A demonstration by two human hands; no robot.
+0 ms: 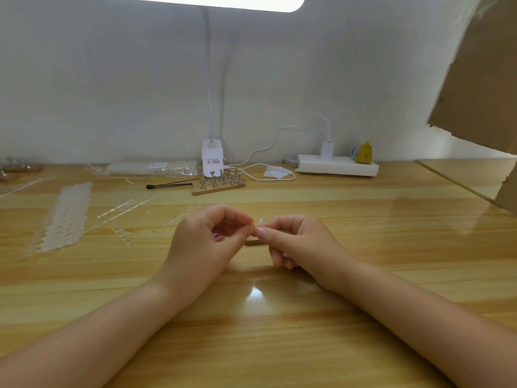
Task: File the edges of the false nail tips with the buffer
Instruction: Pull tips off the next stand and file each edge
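Both hands meet at mid-bench, fingertips touching. The left hand (207,242) curls its thumb and forefinger together, and the right hand (296,245) pinches towards it; something tiny seems caught between them, likely a clear false nail tip (255,228), though it is too small to be sure. Just beneath the fingertips, a tan flat strip (253,242) lies on the pale wooden bench (279,331), probably the buffer, its long axis running left to right. It looks slightly nearer the right hand.
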